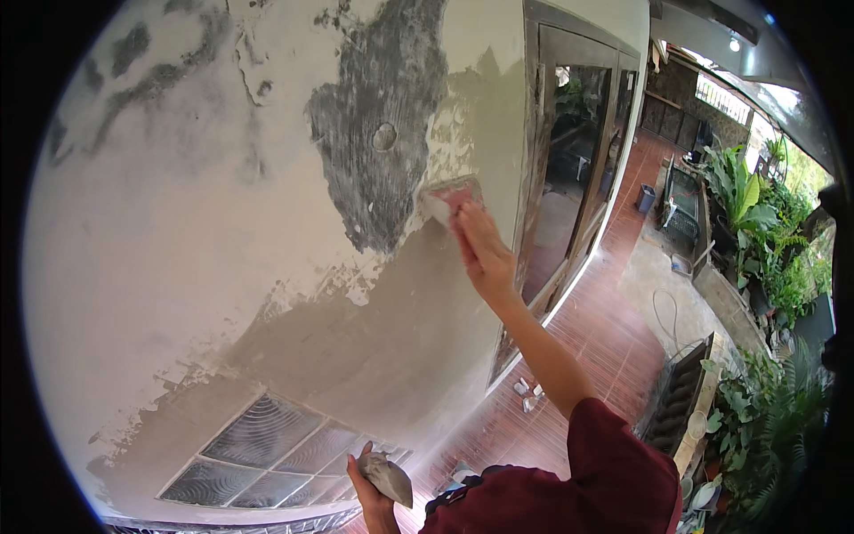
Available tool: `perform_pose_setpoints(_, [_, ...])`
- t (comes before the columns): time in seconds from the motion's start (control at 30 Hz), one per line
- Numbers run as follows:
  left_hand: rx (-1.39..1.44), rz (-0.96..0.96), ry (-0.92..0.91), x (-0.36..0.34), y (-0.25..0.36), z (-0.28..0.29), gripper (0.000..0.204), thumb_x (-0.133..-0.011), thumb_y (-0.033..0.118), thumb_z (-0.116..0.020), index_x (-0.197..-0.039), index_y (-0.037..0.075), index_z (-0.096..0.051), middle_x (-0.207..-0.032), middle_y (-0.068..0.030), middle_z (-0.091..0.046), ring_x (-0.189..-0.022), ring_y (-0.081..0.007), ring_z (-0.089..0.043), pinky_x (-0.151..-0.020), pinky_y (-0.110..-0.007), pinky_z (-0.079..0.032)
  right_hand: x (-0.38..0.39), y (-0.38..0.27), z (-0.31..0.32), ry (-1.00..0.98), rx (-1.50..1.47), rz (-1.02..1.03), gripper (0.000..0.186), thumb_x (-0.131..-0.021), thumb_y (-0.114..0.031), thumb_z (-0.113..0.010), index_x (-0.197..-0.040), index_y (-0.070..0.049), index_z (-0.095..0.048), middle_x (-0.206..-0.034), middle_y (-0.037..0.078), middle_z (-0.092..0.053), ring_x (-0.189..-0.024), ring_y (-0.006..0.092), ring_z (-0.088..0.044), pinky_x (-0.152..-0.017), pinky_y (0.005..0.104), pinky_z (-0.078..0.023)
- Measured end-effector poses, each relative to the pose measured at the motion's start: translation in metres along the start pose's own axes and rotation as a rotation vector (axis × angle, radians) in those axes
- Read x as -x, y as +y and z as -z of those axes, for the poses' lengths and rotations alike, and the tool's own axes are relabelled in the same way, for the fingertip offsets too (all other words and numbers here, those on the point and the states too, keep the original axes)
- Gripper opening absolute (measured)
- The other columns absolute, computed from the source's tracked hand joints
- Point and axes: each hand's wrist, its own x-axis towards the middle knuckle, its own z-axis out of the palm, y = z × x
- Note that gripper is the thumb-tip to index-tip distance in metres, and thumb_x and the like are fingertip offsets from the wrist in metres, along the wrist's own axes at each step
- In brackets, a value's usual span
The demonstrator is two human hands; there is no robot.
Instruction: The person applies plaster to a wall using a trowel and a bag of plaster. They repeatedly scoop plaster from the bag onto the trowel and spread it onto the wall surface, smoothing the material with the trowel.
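Pink and pale-edged, the spreader (455,191) sits against the wall (178,240), just beside the dark patch (378,116) on its lower right. From my remote seat I see the right hand (485,249) closed around it, fingers blurred, arm stretched upward; I judge that grip suits laying the edge along the surface. Well below the patch, and well apart from its partner, the left hand (359,476) cups a grey lump (388,479), apparently carried near the body for steadiness; whether a tool lies underneath, I cannot tell. Below the patch, too, is the window (307,449); right of the patch, the door (574,160); farther right, plants (756,200).
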Motion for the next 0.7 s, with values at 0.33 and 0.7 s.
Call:
perform_pose_setpoints(0.33, [-0.024, -0.016, 0.005, 0.008, -0.009, 0.003, 0.059, -0.091, 0.058, -0.05, -0.119, 0.005, -0.057, -0.08, -0.0089, -0.066, -0.065, -0.0203, -0.061, -0.059, -0.033, -0.052, -0.193, 0.096, 0.003, 0.341, 0.175, 0.152, 0.053, -0.082, 0.01, -0.05, -0.129, -0.011, -0.058, -0.129, 0.013, -0.058, -0.117, 0.03, -0.057, -0.088, 0.0337, -0.053])
perform_pose_setpoints(0.7, [-0.075, -0.012, 0.015, -0.004, 0.003, -0.002, 0.061, -0.091, 0.059, -0.05, -0.119, 0.005, -0.057, -0.081, -0.0073, -0.065, -0.067, -0.0192, -0.061, -0.061, -0.032, -0.052, -0.165, 0.091, -0.021, 0.221, 0.12, 0.107, 0.064, -0.071, 0.012, -0.048, -0.13, -0.009, -0.058, -0.132, 0.016, -0.054, -0.121, 0.0294, -0.052, -0.095, 0.0343, -0.051])
